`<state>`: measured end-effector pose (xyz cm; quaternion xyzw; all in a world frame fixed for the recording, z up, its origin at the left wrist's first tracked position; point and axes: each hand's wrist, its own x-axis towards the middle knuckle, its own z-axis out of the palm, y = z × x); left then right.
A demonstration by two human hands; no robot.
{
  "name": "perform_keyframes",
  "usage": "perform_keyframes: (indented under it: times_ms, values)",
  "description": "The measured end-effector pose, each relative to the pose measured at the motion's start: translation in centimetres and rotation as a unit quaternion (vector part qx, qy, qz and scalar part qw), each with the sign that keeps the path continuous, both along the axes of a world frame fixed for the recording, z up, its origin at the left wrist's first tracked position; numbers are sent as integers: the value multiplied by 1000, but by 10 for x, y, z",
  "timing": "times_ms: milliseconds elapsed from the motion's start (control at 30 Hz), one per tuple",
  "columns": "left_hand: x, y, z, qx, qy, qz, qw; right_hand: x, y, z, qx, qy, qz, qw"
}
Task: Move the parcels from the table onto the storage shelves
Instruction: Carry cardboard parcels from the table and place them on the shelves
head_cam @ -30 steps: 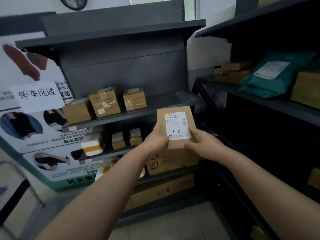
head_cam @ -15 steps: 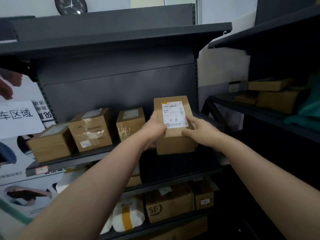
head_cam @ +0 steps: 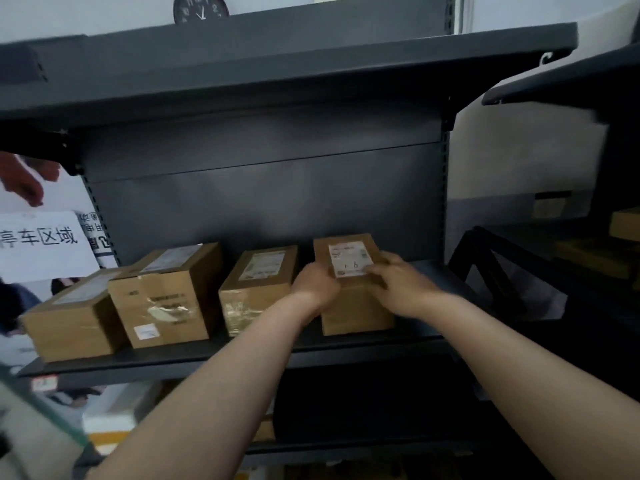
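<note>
- Dark grey metal shelving unit (head_cam: 263, 188) fills the view, and the action is on its middle shelf board (head_cam: 194, 356).
- Off to the right stands a second dark shelving rack (head_cam: 585, 77), with blurred brown packages in its shadow.
- On the far left, beside the unit, hangs a white paper sign with black printed characters (head_cam: 41, 242).
- A row of three brown cardboard boxes (head_cam: 166, 299) sits on the middle shelf board, running from its left end to about its middle. Each carries a white label on top.
- Here's the one that matters: the brown cardboard parcel with a white shipping label (head_cam: 356, 310) stands at the right end of that row, just beside the third box, and its base looks down on the board.
- Left hand (head_cam: 317, 285) grasps the parcel's left side, fingers curled over the top edge.
- Right hand (head_cam: 403, 284) grasps the right side, fingers (head_cam: 375, 270) reaching onto the label.
- A round dark wall clock (head_cam: 201, 8) peeks over the top.
</note>
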<state>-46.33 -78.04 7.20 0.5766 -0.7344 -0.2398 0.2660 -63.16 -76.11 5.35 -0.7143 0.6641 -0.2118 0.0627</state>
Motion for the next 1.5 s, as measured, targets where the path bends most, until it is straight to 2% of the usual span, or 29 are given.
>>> perform_keyframes:
  times_ms: [67, 100, 233, 467, 667, 867, 1100, 1167, 1267, 1367, 1500]
  values:
    - [-3, -3, -10, -43, -101, -17, 994, -2, -6, -12, -59, 100, 28, 993]
    - [-4, -4, -13, -67, -143, -23, 987, -4, -9, -16, -84, 120, 33, 989]
    - [-4, -8, -13, -115, -226, -26, 967, -7, -20, -22, -130, 112, 50, 984]
    - [-5, -9, -7, -93, -242, -15, 966, 1, -24, -23, -131, 94, 49, 986]
    - [-1, -2, -5, -58, -235, -23, 970, 1, -12, -12, -82, 104, 46, 990]
    - [10, 21, 1, -132, -276, -47, 951, 8, 25, -12, -60, 124, -19, 990]
    - [21, 66, -11, -169, -277, -171, 930, 32, 123, -40, -57, 164, -157, 972]
    - [21, 79, -25, -164, -246, -242, 924, 41, 162, -51, -33, 167, -198, 965]
    - [16, 109, -48, -106, -186, -346, 914, 51, 228, -71, 11, 143, -263, 954]
    - [2, 150, -75, -73, -221, -433, 871, 56, 304, -95, 51, 112, -323, 938]
    - [-35, 227, -108, -72, -254, -529, 806, 66, 411, -128, 97, 85, -426, 896]
